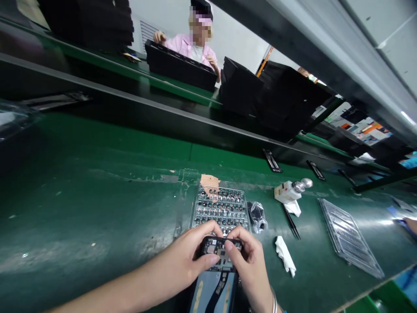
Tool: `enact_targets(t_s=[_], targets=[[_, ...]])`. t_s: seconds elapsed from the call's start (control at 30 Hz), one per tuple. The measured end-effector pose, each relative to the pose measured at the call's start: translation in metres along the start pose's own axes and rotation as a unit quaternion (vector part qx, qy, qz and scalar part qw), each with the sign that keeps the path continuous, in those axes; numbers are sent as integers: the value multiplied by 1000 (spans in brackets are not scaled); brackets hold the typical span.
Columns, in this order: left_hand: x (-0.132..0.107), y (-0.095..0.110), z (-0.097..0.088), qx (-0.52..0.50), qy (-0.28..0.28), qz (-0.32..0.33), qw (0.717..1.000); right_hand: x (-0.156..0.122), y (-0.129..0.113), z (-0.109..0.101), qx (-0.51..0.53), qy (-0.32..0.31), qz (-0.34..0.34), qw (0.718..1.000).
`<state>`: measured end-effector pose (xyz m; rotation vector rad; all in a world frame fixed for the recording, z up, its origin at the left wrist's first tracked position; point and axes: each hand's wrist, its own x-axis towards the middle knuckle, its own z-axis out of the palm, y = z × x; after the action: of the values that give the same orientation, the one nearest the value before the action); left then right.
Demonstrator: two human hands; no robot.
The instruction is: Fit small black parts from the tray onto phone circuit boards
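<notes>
- We've got both hands close together: the left hand [192, 254] and right hand [249, 261] each pinch the top end of the open phone [216, 278], thumbs on its exposed board.
- The phone sits low centre over the green bench [97, 195]; we can't tell whether it rests on it.
- The parts tray [221, 206] lies just beyond our fingertips, with tweezers [291, 224] and a white cloth [285, 256] to the right.
- Our read: use light, even thumb pressure and brace the frame with the left hand, so nothing bends.
</notes>
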<state>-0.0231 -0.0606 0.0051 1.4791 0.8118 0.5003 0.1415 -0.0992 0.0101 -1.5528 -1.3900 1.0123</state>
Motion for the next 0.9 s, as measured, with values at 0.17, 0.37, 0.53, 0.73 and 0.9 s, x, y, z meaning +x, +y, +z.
enact_targets(t_s=[0.17, 0.37, 0.53, 0.73, 0.9], targets=[[1, 2, -2, -12, -5, 17, 1000, 1, -1, 1, -3, -29, -8, 1000], [3, 3, -1, 59, 26, 13, 998, -3, -1, 4, -14, -32, -15, 999], [0, 7, -1, 109, 37, -6, 993, -8, 1, 6, 19, -38, -16, 999], [-2, 11, -5, 143, 56, 13, 988, -6, 4, 4, 172, -16, 26, 985], [-9, 3, 7, 369, 129, 181, 902, -2, 6, 2, 301, 14, 96, 949]])
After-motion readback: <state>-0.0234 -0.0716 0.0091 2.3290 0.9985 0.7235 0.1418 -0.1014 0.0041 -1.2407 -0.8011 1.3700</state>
